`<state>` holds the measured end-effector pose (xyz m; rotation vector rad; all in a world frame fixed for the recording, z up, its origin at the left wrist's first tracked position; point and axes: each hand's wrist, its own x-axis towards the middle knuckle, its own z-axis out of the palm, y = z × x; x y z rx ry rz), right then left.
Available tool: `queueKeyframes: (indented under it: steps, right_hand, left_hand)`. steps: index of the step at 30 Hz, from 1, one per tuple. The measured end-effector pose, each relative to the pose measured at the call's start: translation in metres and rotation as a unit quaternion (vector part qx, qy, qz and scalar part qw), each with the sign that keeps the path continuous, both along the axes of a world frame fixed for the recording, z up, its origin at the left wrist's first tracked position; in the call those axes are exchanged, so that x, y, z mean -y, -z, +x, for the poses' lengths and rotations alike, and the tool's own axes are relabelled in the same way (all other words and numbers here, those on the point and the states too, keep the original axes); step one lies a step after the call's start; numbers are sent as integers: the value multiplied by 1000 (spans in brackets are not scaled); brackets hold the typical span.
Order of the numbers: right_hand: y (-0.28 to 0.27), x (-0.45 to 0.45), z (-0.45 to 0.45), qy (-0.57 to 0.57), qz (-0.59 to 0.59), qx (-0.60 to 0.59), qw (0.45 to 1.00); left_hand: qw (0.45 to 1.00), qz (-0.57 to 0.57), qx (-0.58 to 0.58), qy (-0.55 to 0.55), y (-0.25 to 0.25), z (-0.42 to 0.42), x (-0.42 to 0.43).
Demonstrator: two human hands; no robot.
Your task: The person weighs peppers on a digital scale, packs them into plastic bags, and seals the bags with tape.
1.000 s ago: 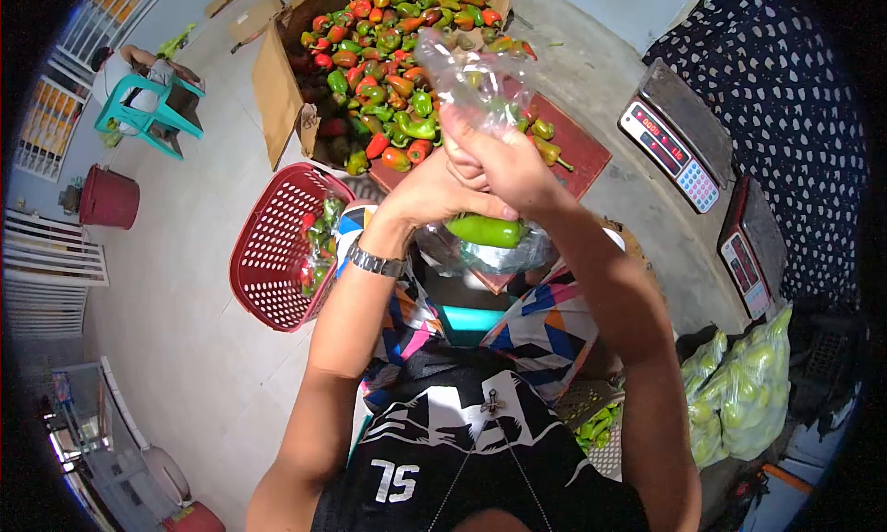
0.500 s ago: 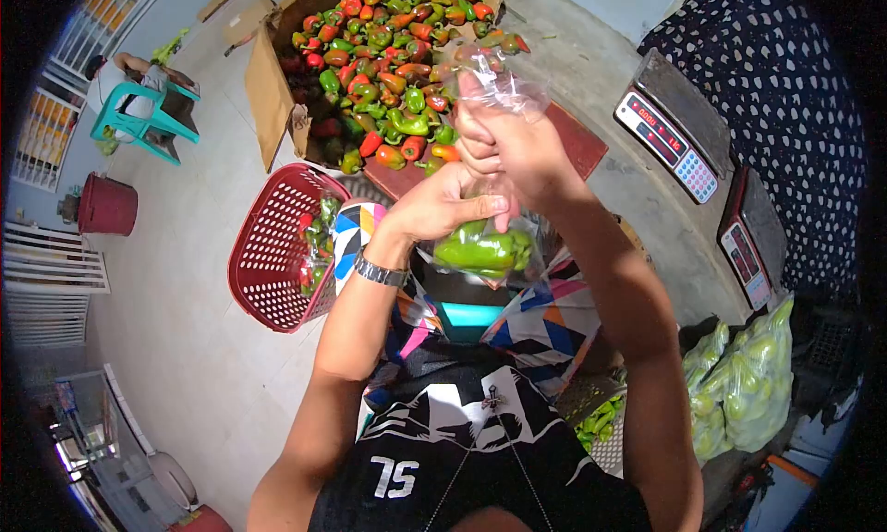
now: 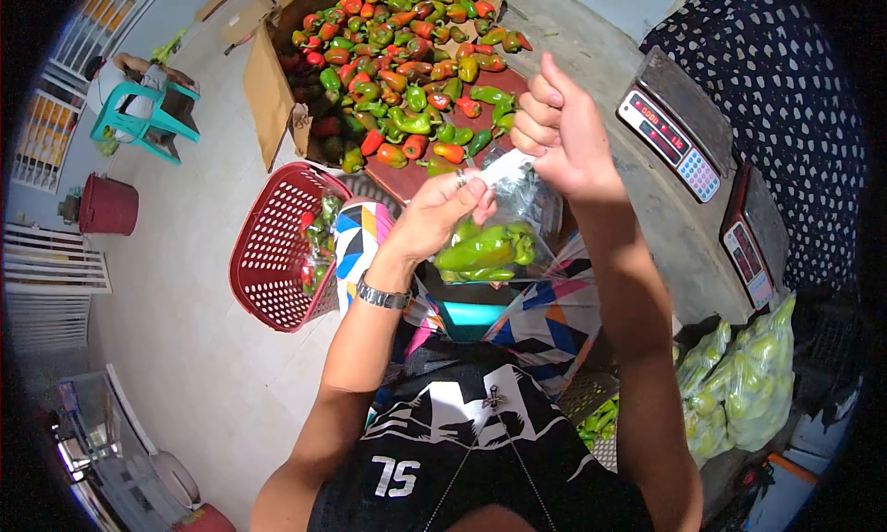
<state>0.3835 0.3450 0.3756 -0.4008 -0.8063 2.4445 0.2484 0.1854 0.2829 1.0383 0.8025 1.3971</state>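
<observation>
A clear plastic bag [image 3: 540, 204] with green peppers [image 3: 485, 250] in its bottom hangs over my lap. My left hand [image 3: 443, 208], with a watch at the wrist, pinches one side of the bag's gathered top. On the other side, my right hand [image 3: 564, 130] is closed on the whitish, stretched plastic, its thumb pointing up. A short taut strip of the bag spans the gap between the hands. Just beyond them lies a heap of red and green peppers [image 3: 407, 74] in an opened cardboard box [image 3: 263, 97].
To my left stands a red perforated basket [image 3: 268, 245] with bagged peppers inside. Two digital scales [image 3: 665, 139] are at the right. Filled plastic bags [image 3: 753, 384] and a crate of green peppers [image 3: 602, 421] sit at lower right. A person sits on a turquoise chair [image 3: 115, 111] farther off.
My hands have come apart, the right one moving up and right. The bag's neck, bunched in my fists before, is now stretched between them, and its lower part has spread wider.
</observation>
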Motion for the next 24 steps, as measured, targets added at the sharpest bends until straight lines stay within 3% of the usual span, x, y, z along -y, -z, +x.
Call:
queueKeyframes:
  steps: [4, 5, 6, 8, 10, 13, 15, 17, 21, 24]
  right_hand:
    - [-3, -16, 14, 96, 28, 50, 994]
    - [-9, -18, 20, 245, 158, 156, 944]
    - [-9, -31, 30, 358, 431, 240, 792]
    - [-45, 4, 39, 379, 651, 287, 591]
    - [-43, 48, 41, 215, 830, 254, 448]
    - [19, 82, 35, 113, 887, 167, 415]
    - [35, 84, 36, 33, 874, 231, 427]
    - [37, 75, 34, -100, 812, 312, 482]
    - [31, 54, 37, -149, 796, 228, 540]
    - [23, 39, 38, -170, 831, 191, 494]
  left_hand:
    - [995, -31, -95, 8, -3, -1, 9]
    - [992, -35, -119, 8, -1, -5, 15]
    - [989, -38, -144, 7, 0, -9, 19]
    - [985, -76, -155, 17, -3, -14, 22]
    - [977, -92, -192, 31, -7, -17, 23]
    - [980, -48, -190, 42, -9, -15, 18]
    - [969, -51, -232, 74, -11, -21, 12]
    - [964, -89, -224, 108, -3, -26, 9]
    - [967, -45, -222, 115, 3, -29, 12]
    - [971, -29, -210, 111, 2, -41, 20]
